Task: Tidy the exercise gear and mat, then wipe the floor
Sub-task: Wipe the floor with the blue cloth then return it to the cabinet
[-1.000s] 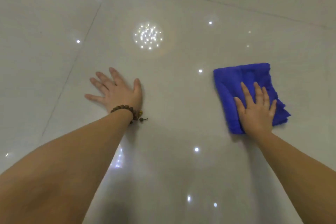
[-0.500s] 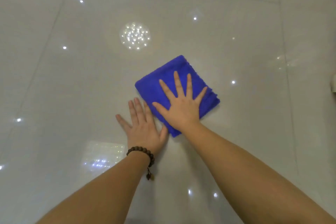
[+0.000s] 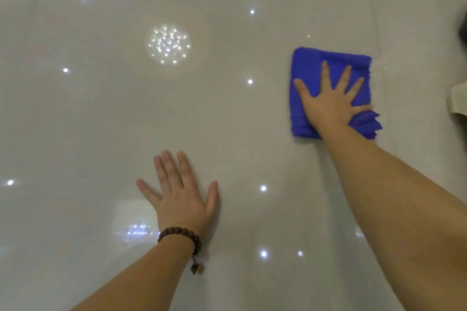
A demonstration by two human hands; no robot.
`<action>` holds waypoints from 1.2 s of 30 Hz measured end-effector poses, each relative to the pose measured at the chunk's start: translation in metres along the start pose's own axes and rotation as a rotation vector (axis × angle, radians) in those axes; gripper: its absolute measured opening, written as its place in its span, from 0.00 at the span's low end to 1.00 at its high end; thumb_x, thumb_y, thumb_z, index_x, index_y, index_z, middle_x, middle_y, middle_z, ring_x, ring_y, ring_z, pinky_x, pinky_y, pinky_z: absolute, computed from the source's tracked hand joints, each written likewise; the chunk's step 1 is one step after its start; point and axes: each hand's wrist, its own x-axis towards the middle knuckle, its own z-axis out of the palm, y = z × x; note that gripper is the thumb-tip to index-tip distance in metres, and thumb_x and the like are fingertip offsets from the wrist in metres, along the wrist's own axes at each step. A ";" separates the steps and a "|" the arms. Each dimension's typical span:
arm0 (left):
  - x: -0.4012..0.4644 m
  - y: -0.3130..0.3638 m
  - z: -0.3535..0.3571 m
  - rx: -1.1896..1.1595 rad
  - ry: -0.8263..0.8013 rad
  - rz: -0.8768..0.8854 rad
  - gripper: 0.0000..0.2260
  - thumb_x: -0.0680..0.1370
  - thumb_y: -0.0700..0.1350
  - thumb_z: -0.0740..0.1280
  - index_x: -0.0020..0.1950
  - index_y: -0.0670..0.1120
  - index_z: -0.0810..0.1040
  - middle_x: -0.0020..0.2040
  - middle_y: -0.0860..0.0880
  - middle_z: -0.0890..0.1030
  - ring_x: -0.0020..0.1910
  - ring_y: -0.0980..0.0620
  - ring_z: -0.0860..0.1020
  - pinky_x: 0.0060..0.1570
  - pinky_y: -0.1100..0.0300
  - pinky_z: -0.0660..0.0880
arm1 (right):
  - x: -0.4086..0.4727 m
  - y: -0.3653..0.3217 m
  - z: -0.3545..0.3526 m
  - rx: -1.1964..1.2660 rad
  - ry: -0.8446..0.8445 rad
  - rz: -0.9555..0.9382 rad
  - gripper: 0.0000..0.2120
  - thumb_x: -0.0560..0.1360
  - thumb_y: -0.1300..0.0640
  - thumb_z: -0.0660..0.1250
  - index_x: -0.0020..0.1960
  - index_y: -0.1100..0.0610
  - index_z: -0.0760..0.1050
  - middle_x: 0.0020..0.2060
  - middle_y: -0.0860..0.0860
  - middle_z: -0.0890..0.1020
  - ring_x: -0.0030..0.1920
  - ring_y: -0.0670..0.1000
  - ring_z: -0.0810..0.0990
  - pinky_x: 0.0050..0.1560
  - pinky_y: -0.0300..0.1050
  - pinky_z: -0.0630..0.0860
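Note:
A folded blue cloth (image 3: 311,68) lies flat on the glossy pale tiled floor (image 3: 101,121) at the upper right. My right hand (image 3: 328,105) presses down on the cloth with palm flat and fingers spread. My left hand (image 3: 180,197) rests flat on the bare floor at lower centre, fingers apart, holding nothing. It is well apart from the cloth. A brown bead bracelet (image 3: 180,233) sits on the left wrist. No exercise gear or mat is in view.
A beige object (image 3: 458,101) pokes in at the right edge, close to the cloth, with a dark blurred shape (image 3: 463,30) above it. A grout line (image 3: 376,33) runs down just right of the cloth. Ceiling lights reflect in the tiles.
My right hand has slid the cloth from beside my left hand out to the right. The left hand has stayed flat on the floor.

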 end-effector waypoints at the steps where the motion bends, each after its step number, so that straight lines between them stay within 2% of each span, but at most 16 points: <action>1: 0.001 -0.001 0.000 0.006 -0.005 0.001 0.38 0.76 0.65 0.45 0.78 0.42 0.42 0.78 0.39 0.44 0.77 0.43 0.39 0.70 0.31 0.41 | -0.029 -0.023 0.015 -0.052 -0.006 -0.151 0.44 0.64 0.19 0.40 0.76 0.36 0.41 0.78 0.50 0.41 0.76 0.61 0.38 0.63 0.80 0.41; 4: 0.001 -0.001 0.001 -0.003 -0.006 -0.003 0.38 0.76 0.64 0.47 0.78 0.40 0.48 0.78 0.38 0.48 0.78 0.42 0.44 0.69 0.30 0.43 | -0.134 -0.047 0.055 -0.159 -0.010 -0.598 0.40 0.67 0.22 0.45 0.75 0.36 0.46 0.78 0.50 0.46 0.76 0.61 0.41 0.64 0.78 0.41; 6: 0.001 0.000 -0.001 -0.002 -0.006 -0.001 0.38 0.76 0.64 0.47 0.78 0.40 0.49 0.78 0.38 0.48 0.78 0.41 0.44 0.69 0.29 0.43 | -0.128 -0.014 0.049 -0.172 0.005 -0.636 0.38 0.68 0.23 0.47 0.75 0.35 0.47 0.78 0.47 0.49 0.77 0.58 0.45 0.66 0.77 0.44; 8: 0.000 0.000 -0.002 0.024 -0.018 0.005 0.38 0.77 0.64 0.45 0.78 0.41 0.45 0.78 0.39 0.45 0.77 0.42 0.40 0.69 0.30 0.42 | -0.075 0.042 0.029 -0.168 0.056 -0.361 0.37 0.69 0.23 0.46 0.75 0.34 0.43 0.78 0.45 0.46 0.77 0.56 0.43 0.67 0.75 0.43; 11: 0.000 0.000 -0.001 0.021 -0.008 0.000 0.38 0.76 0.65 0.43 0.78 0.41 0.41 0.78 0.39 0.42 0.77 0.43 0.38 0.69 0.30 0.40 | -0.005 0.111 -0.015 0.080 0.028 0.264 0.41 0.67 0.21 0.44 0.76 0.36 0.43 0.78 0.47 0.43 0.77 0.57 0.40 0.67 0.76 0.42; 13: -0.001 0.000 -0.001 0.024 -0.008 -0.005 0.38 0.76 0.65 0.42 0.78 0.42 0.41 0.78 0.39 0.41 0.77 0.43 0.37 0.69 0.31 0.40 | -0.014 0.097 -0.013 0.140 0.051 0.381 0.42 0.66 0.21 0.43 0.76 0.38 0.44 0.78 0.49 0.45 0.77 0.60 0.41 0.66 0.76 0.41; 14: -0.001 0.000 -0.001 0.021 -0.004 -0.006 0.38 0.76 0.65 0.42 0.78 0.42 0.41 0.78 0.39 0.41 0.77 0.43 0.37 0.69 0.30 0.40 | -0.034 0.072 0.000 0.083 0.068 0.276 0.42 0.67 0.22 0.43 0.76 0.38 0.45 0.78 0.49 0.46 0.77 0.60 0.41 0.67 0.76 0.41; 18: -0.001 0.000 -0.001 -0.005 0.016 -0.012 0.38 0.76 0.65 0.44 0.79 0.42 0.44 0.79 0.39 0.44 0.77 0.43 0.40 0.69 0.30 0.40 | -0.163 -0.026 0.064 -0.104 0.006 -0.524 0.39 0.69 0.23 0.46 0.76 0.38 0.49 0.78 0.49 0.51 0.77 0.60 0.45 0.67 0.75 0.42; 20: 0.000 0.001 -0.002 -0.015 0.019 -0.009 0.38 0.76 0.64 0.45 0.79 0.42 0.45 0.79 0.39 0.45 0.78 0.43 0.40 0.69 0.30 0.40 | -0.177 -0.017 0.064 -0.122 0.033 -0.620 0.37 0.69 0.24 0.49 0.75 0.37 0.55 0.77 0.48 0.56 0.77 0.58 0.51 0.68 0.73 0.47; 22: -0.002 0.001 -0.004 0.004 0.005 -0.006 0.37 0.77 0.64 0.44 0.78 0.42 0.43 0.79 0.39 0.43 0.77 0.44 0.39 0.70 0.31 0.40 | -0.146 0.033 0.051 -0.128 0.109 -0.449 0.37 0.69 0.24 0.49 0.75 0.36 0.53 0.77 0.46 0.56 0.77 0.55 0.51 0.69 0.72 0.48; 26: -0.004 0.003 -0.007 0.024 -0.007 -0.006 0.37 0.77 0.64 0.44 0.78 0.42 0.42 0.78 0.39 0.41 0.77 0.43 0.38 0.69 0.30 0.40 | -0.100 0.160 0.014 0.050 0.089 0.256 0.39 0.68 0.22 0.44 0.76 0.36 0.46 0.78 0.46 0.48 0.77 0.54 0.44 0.69 0.72 0.44; 28: -0.003 0.003 -0.007 0.026 -0.009 -0.009 0.37 0.77 0.63 0.45 0.78 0.42 0.42 0.78 0.39 0.42 0.77 0.43 0.38 0.69 0.30 0.40 | -0.115 0.154 0.021 0.090 0.123 0.430 0.38 0.70 0.24 0.44 0.76 0.39 0.47 0.78 0.48 0.48 0.77 0.56 0.44 0.68 0.73 0.44; 30: -0.004 0.003 -0.008 0.019 -0.006 -0.008 0.37 0.77 0.63 0.45 0.78 0.41 0.42 0.78 0.39 0.42 0.77 0.43 0.38 0.69 0.30 0.40 | -0.154 0.103 0.043 0.049 0.148 0.290 0.37 0.72 0.27 0.47 0.77 0.41 0.51 0.78 0.50 0.51 0.77 0.58 0.46 0.69 0.73 0.42; 33: -0.005 0.003 -0.009 0.011 0.008 0.004 0.37 0.77 0.63 0.47 0.78 0.41 0.43 0.78 0.39 0.43 0.77 0.43 0.40 0.69 0.30 0.40 | -0.219 0.059 0.069 -0.052 0.107 -0.242 0.36 0.71 0.27 0.49 0.75 0.41 0.57 0.77 0.50 0.56 0.77 0.58 0.51 0.70 0.70 0.40; 34: -0.006 0.003 -0.009 0.006 0.011 0.005 0.37 0.78 0.62 0.47 0.78 0.41 0.44 0.78 0.39 0.44 0.77 0.43 0.40 0.69 0.30 0.40 | -0.222 0.072 0.067 -0.088 0.088 -0.326 0.35 0.71 0.27 0.50 0.75 0.40 0.58 0.77 0.49 0.57 0.77 0.57 0.52 0.71 0.70 0.43; 36: -0.006 0.004 -0.010 0.002 0.016 0.003 0.37 0.77 0.62 0.47 0.78 0.41 0.44 0.78 0.39 0.44 0.77 0.43 0.40 0.69 0.30 0.40 | -0.209 0.124 0.058 -0.108 0.103 -0.244 0.35 0.71 0.26 0.49 0.75 0.39 0.56 0.77 0.47 0.56 0.77 0.56 0.51 0.71 0.69 0.46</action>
